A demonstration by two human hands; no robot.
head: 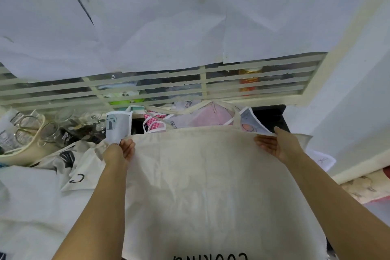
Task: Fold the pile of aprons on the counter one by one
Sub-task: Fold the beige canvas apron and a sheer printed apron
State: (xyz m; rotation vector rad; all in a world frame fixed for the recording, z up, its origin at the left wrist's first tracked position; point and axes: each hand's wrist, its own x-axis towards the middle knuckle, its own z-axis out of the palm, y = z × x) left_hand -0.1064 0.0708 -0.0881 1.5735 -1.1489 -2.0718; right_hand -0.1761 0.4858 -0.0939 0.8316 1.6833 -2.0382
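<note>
Along the far edge of the cream apron point(211, 179), our left hand point(125, 150) and right hand point(277, 143) each pinch it; we should pull evenly, taut

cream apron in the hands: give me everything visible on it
The cream apron is plain off-white woven cloth, lightly creased, spread wide in front of the person. Its far edge looks folded over into a smooth rounded line. Black lettering shows upside down at the near edge, partly cut off. The left hand holds its far left corner; the right hand pinches the far right corner. A cream strap beyond that edge may belong to it.
</note>
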